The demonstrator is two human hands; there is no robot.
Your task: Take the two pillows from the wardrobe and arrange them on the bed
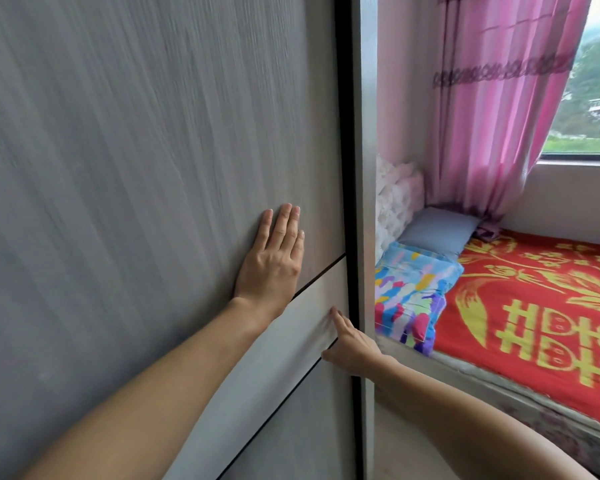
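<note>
The left hand point(274, 258) lay flat on the grey wardrobe door point(136, 168), its fingers stretched out and close together, holding nothing; the right hand point(350, 344) pressed on the pale strip point(284, 341) across the door, near the door's dark edge, fingers out and holding nothing too; the door was shut. Past the wardrobe stood the bed point(541, 306) with a red and yellow cover; a blue-grey pillow point(437, 230) lay at its head by the pink curtain point(499, 98); a bright pillow point(413, 292) with many colours lay just beside it, touching it.
</note>
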